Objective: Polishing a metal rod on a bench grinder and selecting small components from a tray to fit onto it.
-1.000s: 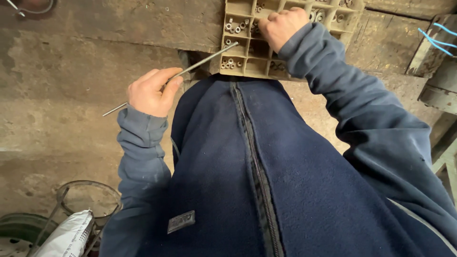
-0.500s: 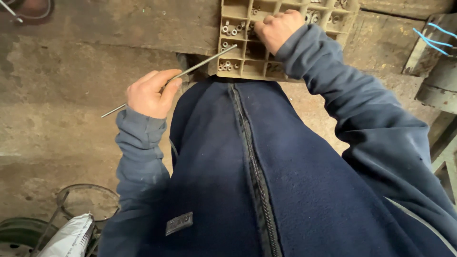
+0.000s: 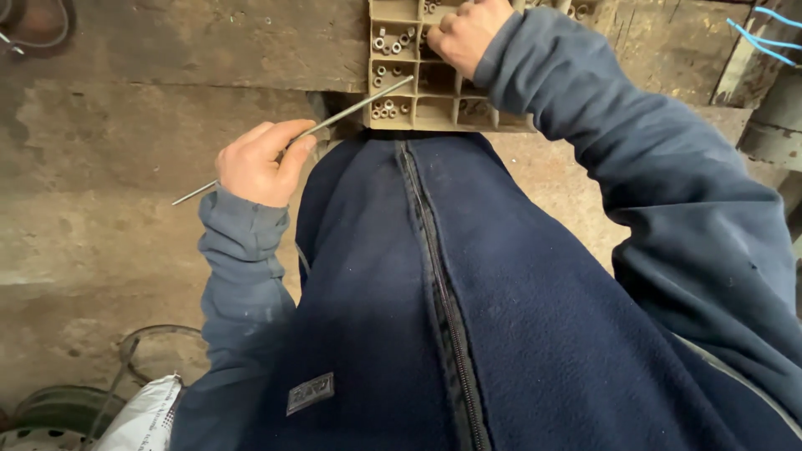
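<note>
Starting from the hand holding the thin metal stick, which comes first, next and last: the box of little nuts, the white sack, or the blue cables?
From the left hand, in the head view:
1. Compartment tray of nuts, up and to its right, by the right hand.
2. White sack, below it at the bottom left.
3. Blue cables, far across in the top right corner.

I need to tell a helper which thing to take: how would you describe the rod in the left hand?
Start at the beige compartment tray above the dark blue fleece. Running down-left from it is a thin metal rod, pinched in the left hand. It is the only long, straight piece; the tray's nuts are tiny.
</note>
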